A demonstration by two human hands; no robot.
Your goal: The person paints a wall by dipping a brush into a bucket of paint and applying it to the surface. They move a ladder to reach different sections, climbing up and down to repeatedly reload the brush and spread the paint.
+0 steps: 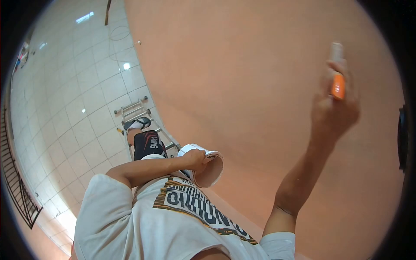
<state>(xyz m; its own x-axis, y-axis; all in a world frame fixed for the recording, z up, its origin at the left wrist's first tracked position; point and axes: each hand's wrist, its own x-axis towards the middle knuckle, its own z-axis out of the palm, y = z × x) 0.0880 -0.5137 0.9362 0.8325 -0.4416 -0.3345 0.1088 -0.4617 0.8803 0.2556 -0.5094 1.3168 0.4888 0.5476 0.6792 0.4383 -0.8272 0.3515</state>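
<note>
My right hand (336, 115) is raised high at the right, closed around a paintbrush (338, 88) with an orange handle. The brush's pale end points away from me and overlaps the peach-coloured wall (242, 78); brush and fingers are a little blurred. Near my waist, my left hand (195, 160) grips the rim of a white paint bucket (213, 172). The bucket is tilted with its mouth towards the wall, and its inside looks coated in a pinkish colour.
An aluminium ladder (162, 130) is under me, with my sandalled foot (138, 123) on it. Pale floor tiles (78, 104) lie far below at the left. A dark metal grille (17, 182) shows at the left edge, a black object (402, 138) at the right edge.
</note>
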